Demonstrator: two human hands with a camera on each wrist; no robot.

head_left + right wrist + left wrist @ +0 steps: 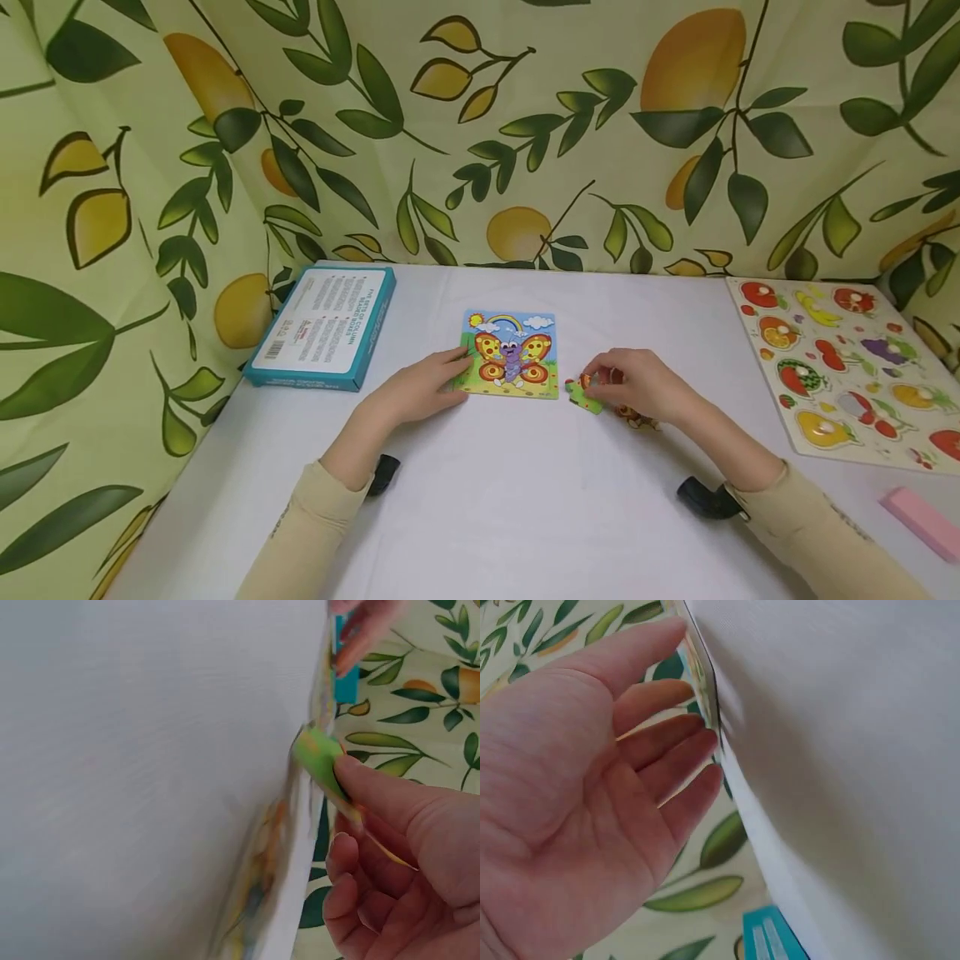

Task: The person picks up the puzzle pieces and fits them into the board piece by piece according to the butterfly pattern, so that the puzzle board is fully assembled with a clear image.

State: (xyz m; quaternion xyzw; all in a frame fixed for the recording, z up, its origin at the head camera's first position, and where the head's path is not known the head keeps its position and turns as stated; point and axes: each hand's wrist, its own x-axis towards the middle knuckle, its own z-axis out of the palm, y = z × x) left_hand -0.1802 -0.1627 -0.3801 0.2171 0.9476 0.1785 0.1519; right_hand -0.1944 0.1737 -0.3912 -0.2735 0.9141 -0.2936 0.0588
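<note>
A butterfly picture puzzle [515, 346] lies flat in the middle of the table, with a rainbow and sun at its top. My left hand [427, 385] rests at its left edge, fingers loosely extended; the left wrist view shows that palm and the fingertips [705, 735] along the board's edge. Just right of the puzzle, my right hand [637, 383] pinches a green puzzle piece [582, 397] with some red on it. The same piece, tilted, shows between thumb and fingers in the right wrist view. Brown-orange pieces [637, 418] lie partly hidden under my right hand.
A teal-and-white box [318, 327] stands at the back left. On the right lies a fruit peg board [847, 367], with a pink block [921, 523] nearer the front. Fruit-and-leaf patterned cloth [517, 150] hangs behind the white table [495, 500].
</note>
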